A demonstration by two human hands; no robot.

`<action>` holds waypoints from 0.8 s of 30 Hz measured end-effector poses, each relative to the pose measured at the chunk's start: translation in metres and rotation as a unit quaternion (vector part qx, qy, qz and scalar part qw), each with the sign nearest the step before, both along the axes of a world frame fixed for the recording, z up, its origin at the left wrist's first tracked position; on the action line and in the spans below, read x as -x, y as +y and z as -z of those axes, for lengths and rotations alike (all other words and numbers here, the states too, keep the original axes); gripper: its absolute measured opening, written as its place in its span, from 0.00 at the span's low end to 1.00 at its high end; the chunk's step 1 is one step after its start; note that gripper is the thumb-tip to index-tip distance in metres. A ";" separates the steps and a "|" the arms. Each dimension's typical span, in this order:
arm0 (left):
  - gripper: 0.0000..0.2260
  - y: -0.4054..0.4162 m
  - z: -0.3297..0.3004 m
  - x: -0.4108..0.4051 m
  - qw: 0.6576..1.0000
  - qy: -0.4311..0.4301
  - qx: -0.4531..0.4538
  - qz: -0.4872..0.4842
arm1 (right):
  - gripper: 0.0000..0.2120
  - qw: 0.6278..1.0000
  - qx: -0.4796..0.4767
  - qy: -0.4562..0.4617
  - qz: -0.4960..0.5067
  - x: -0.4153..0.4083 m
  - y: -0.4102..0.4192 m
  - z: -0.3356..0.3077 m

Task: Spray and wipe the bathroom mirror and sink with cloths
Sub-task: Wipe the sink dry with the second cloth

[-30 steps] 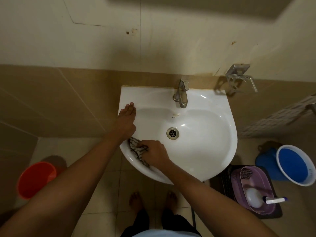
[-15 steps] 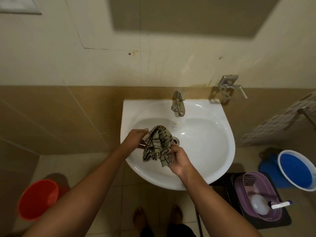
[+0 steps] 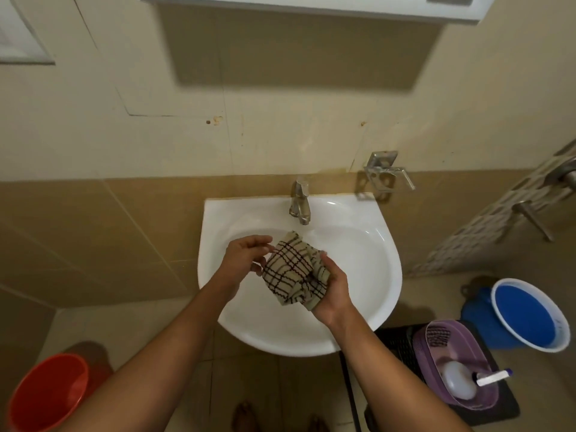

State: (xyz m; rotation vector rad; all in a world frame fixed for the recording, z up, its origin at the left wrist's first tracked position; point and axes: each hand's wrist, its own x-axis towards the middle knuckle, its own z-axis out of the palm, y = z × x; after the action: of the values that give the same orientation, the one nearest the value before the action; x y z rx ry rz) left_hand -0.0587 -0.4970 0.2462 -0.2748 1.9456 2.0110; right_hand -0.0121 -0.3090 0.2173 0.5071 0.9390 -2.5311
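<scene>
Checked cloth [image 3: 294, 271], bunched, held above the basin of the white sink [image 3: 374, 254], just in front of the tap [image 3: 300, 202]. Right hand [image 3: 333, 291] grips its right side, fingers curled round the fabric. Left hand [image 3: 246, 255] pinches its left edge. Right of the sink: purple basket [image 3: 436, 347], blue bucket [image 3: 526, 316]. Left of the sink: orange bucket [image 3: 46, 391].

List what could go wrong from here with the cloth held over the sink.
1. The checked cloth, bunched between the left hand and right hand, might slip into the sink.
2. Refolding close under the tap, a knuckle could knock it.
</scene>
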 end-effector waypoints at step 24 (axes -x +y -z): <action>0.14 0.072 -0.012 -0.058 0.990 -0.034 -0.119 -0.065 | 0.12 0.936 -0.274 0.057 -0.213 0.022 0.132 -0.058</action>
State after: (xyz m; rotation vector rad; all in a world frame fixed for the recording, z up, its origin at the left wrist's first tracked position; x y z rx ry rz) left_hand -0.0002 -0.4248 0.2586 -0.4147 1.6656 2.2590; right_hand -0.0340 -0.1769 0.2754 0.2650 1.6164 -1.9121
